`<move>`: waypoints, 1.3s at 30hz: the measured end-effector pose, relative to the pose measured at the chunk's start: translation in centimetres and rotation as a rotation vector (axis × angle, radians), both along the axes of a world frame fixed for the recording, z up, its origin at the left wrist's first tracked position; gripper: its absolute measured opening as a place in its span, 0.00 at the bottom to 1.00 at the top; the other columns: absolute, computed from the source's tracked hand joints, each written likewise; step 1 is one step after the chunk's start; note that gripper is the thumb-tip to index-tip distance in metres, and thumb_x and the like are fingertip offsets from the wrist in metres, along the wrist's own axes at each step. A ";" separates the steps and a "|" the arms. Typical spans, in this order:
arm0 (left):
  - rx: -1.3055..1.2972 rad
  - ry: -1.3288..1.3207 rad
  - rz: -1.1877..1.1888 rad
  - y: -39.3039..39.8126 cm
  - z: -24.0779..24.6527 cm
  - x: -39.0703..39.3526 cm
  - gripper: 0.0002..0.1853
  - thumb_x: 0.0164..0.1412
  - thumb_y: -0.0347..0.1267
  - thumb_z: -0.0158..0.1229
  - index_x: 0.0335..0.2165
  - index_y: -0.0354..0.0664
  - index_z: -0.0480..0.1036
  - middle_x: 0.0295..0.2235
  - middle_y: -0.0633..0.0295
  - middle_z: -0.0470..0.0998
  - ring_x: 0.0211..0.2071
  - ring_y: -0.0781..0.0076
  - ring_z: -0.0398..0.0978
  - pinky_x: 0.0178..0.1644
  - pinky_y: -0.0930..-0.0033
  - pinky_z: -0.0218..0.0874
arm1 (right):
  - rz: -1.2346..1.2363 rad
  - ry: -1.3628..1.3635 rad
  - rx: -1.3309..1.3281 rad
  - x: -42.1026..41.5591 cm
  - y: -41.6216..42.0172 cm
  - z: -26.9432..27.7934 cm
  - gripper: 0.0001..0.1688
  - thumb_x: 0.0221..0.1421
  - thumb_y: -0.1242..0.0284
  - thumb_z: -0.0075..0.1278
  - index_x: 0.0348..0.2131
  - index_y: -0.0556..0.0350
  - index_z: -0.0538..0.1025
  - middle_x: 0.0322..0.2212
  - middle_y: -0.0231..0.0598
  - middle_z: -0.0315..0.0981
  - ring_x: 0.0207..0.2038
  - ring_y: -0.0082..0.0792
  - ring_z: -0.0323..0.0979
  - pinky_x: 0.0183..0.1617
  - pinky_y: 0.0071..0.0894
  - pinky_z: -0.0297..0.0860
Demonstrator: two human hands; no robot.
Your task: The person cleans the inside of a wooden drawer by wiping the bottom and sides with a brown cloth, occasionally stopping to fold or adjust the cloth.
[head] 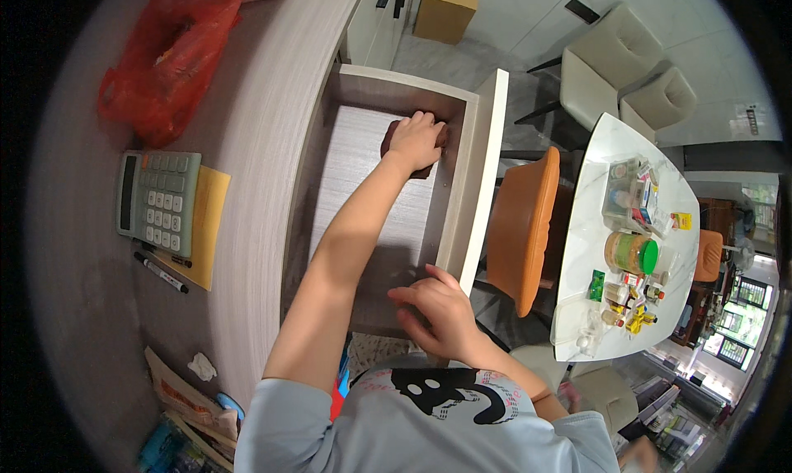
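My left hand [417, 142] reaches into a pulled-out wooden drawer [492, 164]. It grips a folded dark brown cloth [422, 173], its fingers spread over the top and covering most of it. The cloth lies against the drawer's pale bottom panel [352, 157], towards the far end. My right hand [436, 312] is nearer my body, over the near end of the drawer beside its front panel. Its fingers are apart and it holds nothing; whether it touches the panel I cannot tell.
Left of the drawer, the wood-grain countertop [260, 133] bears a red plastic bag [179, 65], a calculator [161, 201], a yellow envelope [213, 225], a marker [161, 272] and a crumpled tissue [202, 366]. An orange chair [523, 232] and a cluttered marble-look table [585, 225] stand right.
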State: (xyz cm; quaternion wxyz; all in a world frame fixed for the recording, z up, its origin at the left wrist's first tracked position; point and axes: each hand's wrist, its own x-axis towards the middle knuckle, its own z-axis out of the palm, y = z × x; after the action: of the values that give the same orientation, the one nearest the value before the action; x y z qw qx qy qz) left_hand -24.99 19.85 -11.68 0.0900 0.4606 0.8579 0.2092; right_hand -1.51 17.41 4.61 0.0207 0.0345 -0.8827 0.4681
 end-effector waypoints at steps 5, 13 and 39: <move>-0.049 0.079 -0.136 -1.8 0.6 0.5 0.24 0.42 0.32 0.53 0.43 0.47 0.67 0.37 0.58 0.64 0.41 0.60 0.61 0.44 0.62 0.55 | -0.020 0.002 -0.016 0.0 0.1 -0.3 0.15 0.41 0.78 0.49 0.35 0.54 0.72 0.22 0.33 0.69 0.29 0.34 0.69 0.52 0.47 0.56; 0.184 -0.013 0.238 0.2 -0.9 1.1 0.19 0.41 0.30 0.55 0.37 0.38 0.70 0.36 0.54 0.64 0.40 0.56 0.61 0.44 0.60 0.56 | -0.036 0.083 -0.041 0.0 0.0 -0.3 0.15 0.44 0.75 0.49 0.36 0.52 0.71 0.21 0.35 0.67 0.29 0.35 0.68 0.51 0.44 0.58; 0.268 0.038 0.289 1.2 -1.1 1.8 0.14 0.42 0.32 0.57 0.30 0.35 0.71 0.35 0.58 0.67 0.40 0.57 0.63 0.43 0.61 0.57 | -0.027 0.076 -0.075 0.0 0.4 -0.5 0.14 0.42 0.77 0.50 0.34 0.53 0.72 0.24 0.35 0.69 0.31 0.32 0.69 0.52 0.43 0.59</move>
State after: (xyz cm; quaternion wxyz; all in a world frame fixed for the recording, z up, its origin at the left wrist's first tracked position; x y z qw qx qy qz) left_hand -23.21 21.01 -12.80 -0.0191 0.3441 0.8813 0.3235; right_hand -1.47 17.82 4.07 0.0617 0.0396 -0.8635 0.4990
